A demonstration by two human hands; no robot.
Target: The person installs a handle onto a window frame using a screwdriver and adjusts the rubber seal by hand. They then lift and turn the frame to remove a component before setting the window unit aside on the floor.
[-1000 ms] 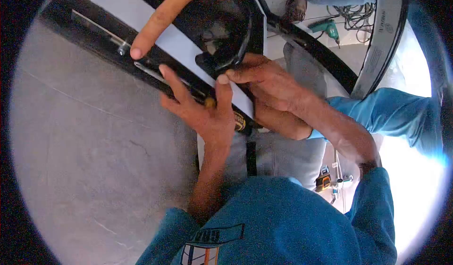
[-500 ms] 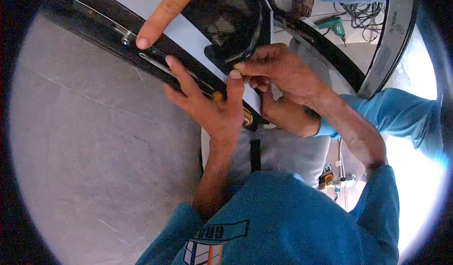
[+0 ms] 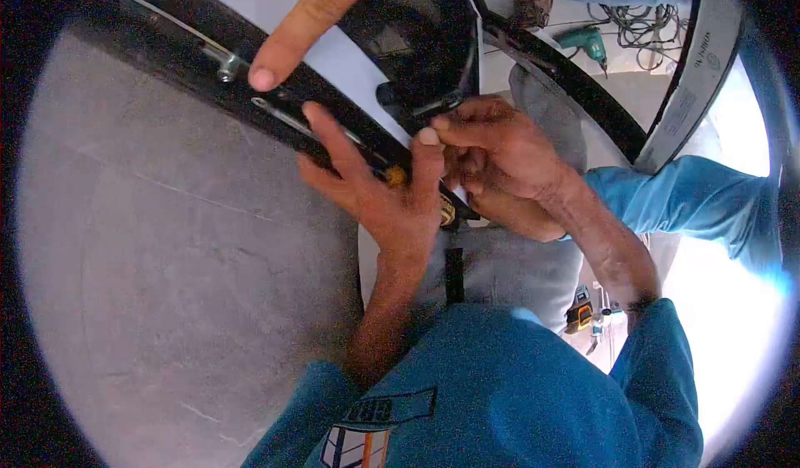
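Observation:
My left hand (image 3: 387,189) lies against a dark, long panel edge (image 3: 187,60) with its fingers spread. A thin metal rod (image 3: 287,118) runs beneath those fingers; an orange-yellow piece (image 3: 395,175) shows by the palm. The left thumb reaches up to the fingertips of my right hand (image 3: 512,147). That right hand is closed in a pinch at the panel's inner side, beside a black curved part (image 3: 417,105); whatever it pinches is hidden. From above, another person's hand (image 3: 300,30) points a finger at the panel, near a small metal fitting (image 3: 227,70).
Another person's blue-sleeved arm (image 3: 683,201) enters from the right, its hand partly under mine. A green drill (image 3: 587,43), coiled cables (image 3: 646,35) and a shoe (image 3: 532,1) are at the top right. A printed grey strip (image 3: 708,60) curves nearby. Low right sits a yellow-black tool (image 3: 579,314).
Both my hands and the panel have shifted slightly right and down in view. The right hand stays pinched near the left thumb, and the other person's finger still points at the panel.

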